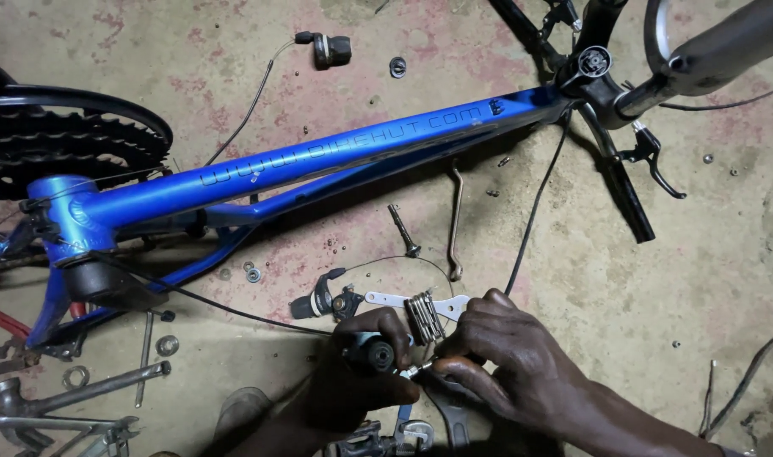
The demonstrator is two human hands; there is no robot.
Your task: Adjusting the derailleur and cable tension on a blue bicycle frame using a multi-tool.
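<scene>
Both hands met at six o'clock: the left hand (353,385) gripped a stubby black cylindrical part (371,354) while the right hand (509,360), just at its three o'clock, pinched a small silver bolt (414,370) lying crosswise toward it.

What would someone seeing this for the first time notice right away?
A bright blue bicycle frame lies slantwise across the stained concrete floor. At bottom centre the left hand holds a small dark part while the right hand works on it, with a folding multi-tool just above.
</scene>
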